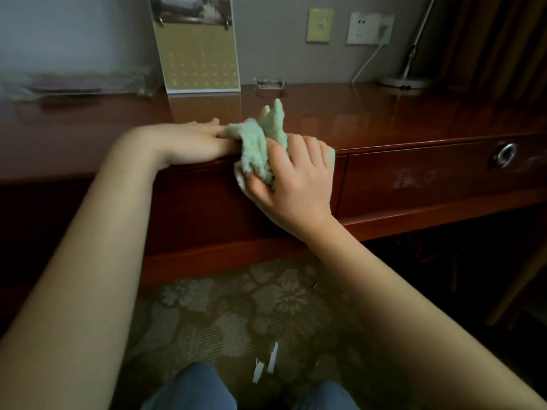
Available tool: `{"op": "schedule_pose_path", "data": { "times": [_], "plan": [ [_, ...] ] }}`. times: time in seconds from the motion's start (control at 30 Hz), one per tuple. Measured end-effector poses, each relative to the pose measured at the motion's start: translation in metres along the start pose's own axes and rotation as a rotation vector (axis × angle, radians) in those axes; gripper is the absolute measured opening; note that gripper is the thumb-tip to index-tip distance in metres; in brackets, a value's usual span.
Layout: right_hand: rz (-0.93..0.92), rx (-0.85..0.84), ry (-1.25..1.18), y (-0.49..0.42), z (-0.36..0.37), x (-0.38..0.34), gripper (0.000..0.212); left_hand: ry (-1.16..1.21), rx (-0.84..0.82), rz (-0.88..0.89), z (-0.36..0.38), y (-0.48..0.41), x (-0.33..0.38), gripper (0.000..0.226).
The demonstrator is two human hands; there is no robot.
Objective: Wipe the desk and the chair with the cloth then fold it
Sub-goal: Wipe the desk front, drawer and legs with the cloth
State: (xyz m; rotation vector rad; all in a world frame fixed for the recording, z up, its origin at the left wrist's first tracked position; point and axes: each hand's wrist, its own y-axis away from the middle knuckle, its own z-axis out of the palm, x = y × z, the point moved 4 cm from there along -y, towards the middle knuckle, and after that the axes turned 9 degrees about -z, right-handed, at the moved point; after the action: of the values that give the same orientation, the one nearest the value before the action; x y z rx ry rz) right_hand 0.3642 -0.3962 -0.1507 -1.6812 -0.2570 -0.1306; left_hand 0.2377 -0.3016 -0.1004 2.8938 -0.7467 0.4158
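A pale green fluffy cloth (260, 140) lies bunched over the front edge of the glossy red-brown wooden desk (384, 116). My right hand (296, 179) grips the cloth's lower part against the desk's front edge, thumb curled into the fabric. My left hand (192, 140) rests flat on the desk top just left of the cloth, and its fingertips are hidden under the cloth's left end. Part of the cloth sticks up behind my right hand. No chair is clearly in view.
A desk calendar (198, 54) stands at the back. A clear acrylic holder (270, 83) sits beside it and a white lamp base (404, 81) at the back right. A drawer with a ring pull (506, 154) is at the right. Patterned carpet (236, 306) lies below.
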Motion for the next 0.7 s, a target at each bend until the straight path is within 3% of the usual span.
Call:
{"op": "schedule_pose_path", "data": {
  "times": [0.13,0.23,0.37,0.5,0.7],
  "plan": [
    [0.026,0.009,0.019,0.002,0.001,0.001,0.041,0.022,-0.004,-0.036,-0.002,0.002,0.01,0.06],
    [-0.048,-0.012,0.01,0.006,0.001,0.003,0.042,0.03,0.019,-0.033,-0.003,0.006,0.009,0.093],
    [-0.13,-0.022,0.029,0.021,-0.005,0.028,0.045,0.053,0.06,-0.009,-0.005,0.006,0.005,0.082],
    [0.054,-0.024,0.086,0.039,-0.028,0.093,0.038,0.098,0.061,-0.026,-0.003,0.006,0.002,0.07],
    [0.307,-0.021,0.163,0.063,-0.049,0.176,0.035,-0.011,0.067,-0.081,-0.001,0.01,-0.002,0.079]
  ]
}}
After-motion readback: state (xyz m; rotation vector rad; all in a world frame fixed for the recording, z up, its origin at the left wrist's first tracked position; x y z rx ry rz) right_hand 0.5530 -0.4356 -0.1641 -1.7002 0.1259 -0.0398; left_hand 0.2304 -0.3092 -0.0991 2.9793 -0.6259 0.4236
